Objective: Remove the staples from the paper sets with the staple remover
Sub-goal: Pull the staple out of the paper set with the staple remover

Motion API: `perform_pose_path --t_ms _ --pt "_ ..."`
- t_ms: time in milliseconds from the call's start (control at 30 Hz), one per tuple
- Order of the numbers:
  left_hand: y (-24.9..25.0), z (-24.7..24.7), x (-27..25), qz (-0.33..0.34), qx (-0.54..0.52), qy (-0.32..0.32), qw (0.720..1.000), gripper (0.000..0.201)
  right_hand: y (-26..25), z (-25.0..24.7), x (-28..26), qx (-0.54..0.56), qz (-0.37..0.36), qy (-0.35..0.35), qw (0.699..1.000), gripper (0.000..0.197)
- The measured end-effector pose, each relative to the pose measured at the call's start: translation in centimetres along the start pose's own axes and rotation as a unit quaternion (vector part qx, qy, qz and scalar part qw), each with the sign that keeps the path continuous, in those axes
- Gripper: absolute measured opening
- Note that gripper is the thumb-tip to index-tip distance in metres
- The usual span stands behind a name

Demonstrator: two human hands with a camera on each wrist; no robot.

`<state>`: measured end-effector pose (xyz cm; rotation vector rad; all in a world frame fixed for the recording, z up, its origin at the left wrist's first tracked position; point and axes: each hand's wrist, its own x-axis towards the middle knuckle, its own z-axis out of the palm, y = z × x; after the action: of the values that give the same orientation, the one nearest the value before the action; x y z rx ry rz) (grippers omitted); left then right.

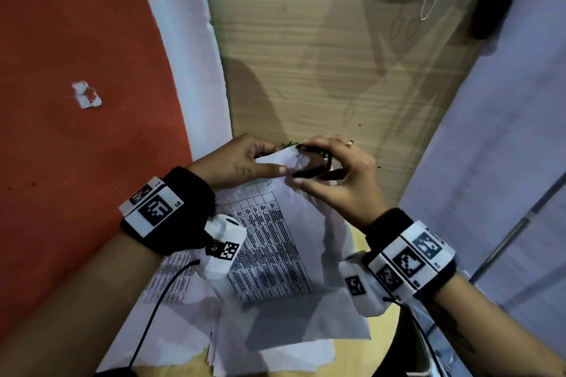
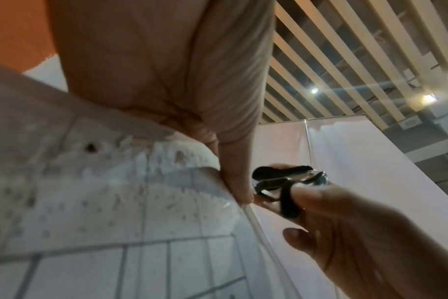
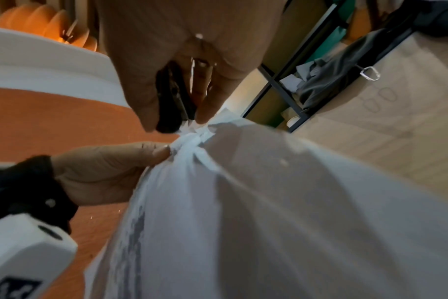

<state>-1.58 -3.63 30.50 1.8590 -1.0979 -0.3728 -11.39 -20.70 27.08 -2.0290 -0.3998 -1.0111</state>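
Note:
A stapled paper set (image 1: 275,239) printed with a table is lifted off the desk by its top corner. My left hand (image 1: 245,162) pinches that crumpled corner (image 3: 192,139) between thumb and fingers. My right hand (image 1: 330,174) grips the black staple remover (image 1: 312,162), its claws set against the corner right beside my left fingertips. In the left wrist view the staple remover (image 2: 281,182) sits between my right thumb and fingers, next to the left thumb (image 2: 238,182). The right wrist view shows the staple remover (image 3: 174,101) biting the torn corner. The staple itself is hidden.
More loose sheets (image 1: 183,330) lie stacked on the wooden desk (image 1: 321,70) under the lifted set. An orange wall (image 1: 76,101) stands at the left, a pale partition (image 1: 505,131) at the right. A metal carabiner (image 1: 427,6) hangs at the desk's far end.

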Motion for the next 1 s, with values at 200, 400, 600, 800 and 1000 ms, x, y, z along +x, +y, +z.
perform_pose_path --t_ms 200,400,600,800,1000 --pt "-0.1 0.1 -0.2 0.005 -0.026 0.000 1.000 0.012 -1.0 -0.3 -0.7 0.256 0.181 0.077 0.947 0.025" --pt "0.5 0.6 -0.2 0.005 -0.051 -0.023 0.998 0.015 -1.4 2.1 -1.4 0.008 0.134 0.032 0.990 0.011" --pt "0.2 1.2 -0.3 -0.002 -0.097 -0.003 0.995 0.023 -1.4 2.1 -1.0 -0.074 0.059 0.043 0.995 0.013" --pt "0.1 1.8 0.0 0.007 -0.094 0.023 0.995 0.012 -1.0 1.9 -0.9 -0.089 0.054 0.044 0.994 0.014" --pt "0.1 2.1 0.1 0.007 -0.091 0.070 0.993 0.020 -1.0 1.9 -0.9 -0.082 0.050 0.060 0.994 0.012"
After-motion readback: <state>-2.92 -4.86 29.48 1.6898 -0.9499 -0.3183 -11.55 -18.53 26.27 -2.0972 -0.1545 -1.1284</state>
